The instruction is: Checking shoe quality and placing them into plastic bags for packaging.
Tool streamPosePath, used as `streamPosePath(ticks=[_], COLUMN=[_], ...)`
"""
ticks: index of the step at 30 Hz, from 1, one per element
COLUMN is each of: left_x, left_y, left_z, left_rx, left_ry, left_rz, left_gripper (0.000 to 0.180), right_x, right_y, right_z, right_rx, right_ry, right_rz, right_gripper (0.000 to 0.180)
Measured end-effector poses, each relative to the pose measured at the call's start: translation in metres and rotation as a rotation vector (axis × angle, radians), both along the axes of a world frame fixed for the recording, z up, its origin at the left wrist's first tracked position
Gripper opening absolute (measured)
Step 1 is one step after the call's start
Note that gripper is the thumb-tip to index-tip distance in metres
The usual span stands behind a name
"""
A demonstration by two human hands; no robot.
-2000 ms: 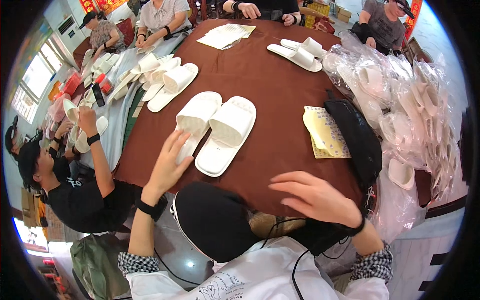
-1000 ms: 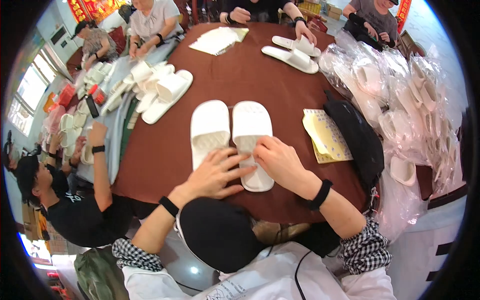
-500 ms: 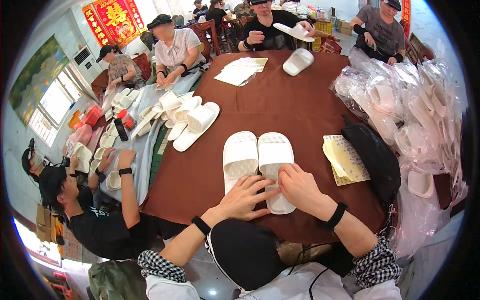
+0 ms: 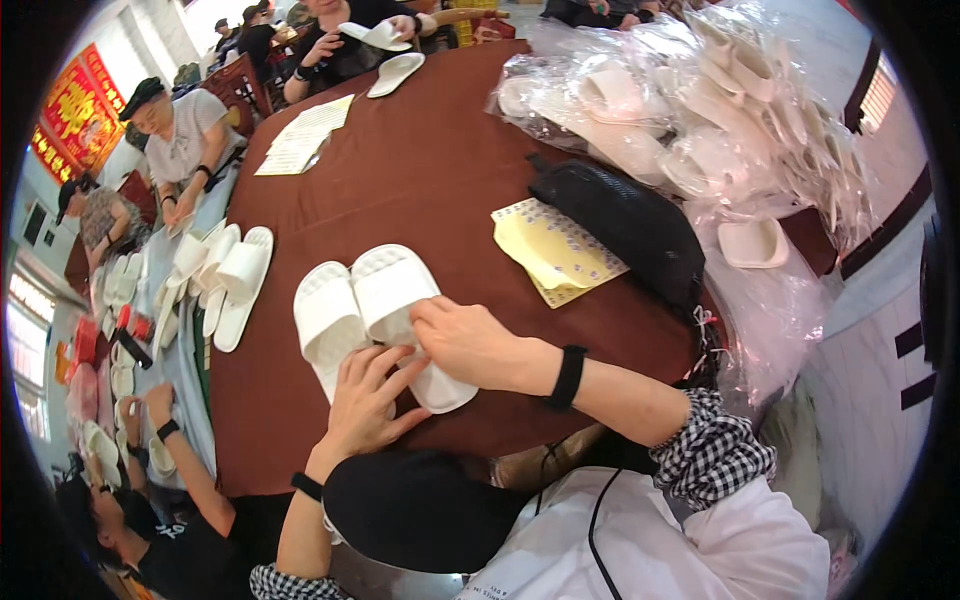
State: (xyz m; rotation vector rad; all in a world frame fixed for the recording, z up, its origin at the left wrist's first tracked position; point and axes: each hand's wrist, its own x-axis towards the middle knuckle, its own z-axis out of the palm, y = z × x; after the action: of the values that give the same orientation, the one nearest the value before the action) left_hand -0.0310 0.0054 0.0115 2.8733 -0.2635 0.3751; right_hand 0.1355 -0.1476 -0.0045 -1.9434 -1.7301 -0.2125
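Note:
Two white slippers lie side by side on the brown tablecloth, toes pointing away from me. My left hand rests over the heel parts of the left slipper and the right slipper, its fingers spread. My right hand is at the right slipper, with bunched fingertips at the rear edge of its strap. Anything small between those fingertips is hidden. To the right of the pair lies a yellow sheet with small printed marks, partly curled over another sheet.
A black mesh bag lies beside the yellow sheet. Plastic-wrapped slippers pile up at right. More slippers lie at left, and pale sheets farther back. Co-workers sit around; one person across the table handles a slipper.
The view has swung to the right, so the table and people appear farther left. Both hands remain at the slipper pair, with the right fingertips still at the strap edge.

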Motion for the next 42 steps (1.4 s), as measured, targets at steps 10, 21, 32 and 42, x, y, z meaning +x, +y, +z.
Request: streamPosePath(ticks=[10, 21, 32, 42], left_x=[-0.001, 0.000, 0.001, 0.002], left_y=[-0.002, 0.001, -0.002, -0.002], left_z=[-0.006, -0.007, -0.001, -0.003], left_rx=[0.012, -0.004, -0.009, -0.038], left_ry=[-0.036, -0.029, -0.021, -0.053], left_rz=[-0.019, -0.012, -0.014, -0.031], left_gripper=[0.061, 0.057, 0.057, 0.056], right_x=[-0.004, 0.109, 0.094, 0.088], right_y=[-0.014, -0.122, -0.118, -0.127], right_z=[0.009, 0.041, 0.005, 0.005], right_rx=[-0.042, -0.181, -0.165, -0.260], right_ry=[0.027, 0.211, -0.146, -0.320], right_rz=[0.013, -0.483, -0.441, -0.379], right_gripper=[0.019, 0.008, 0.009, 0.017])
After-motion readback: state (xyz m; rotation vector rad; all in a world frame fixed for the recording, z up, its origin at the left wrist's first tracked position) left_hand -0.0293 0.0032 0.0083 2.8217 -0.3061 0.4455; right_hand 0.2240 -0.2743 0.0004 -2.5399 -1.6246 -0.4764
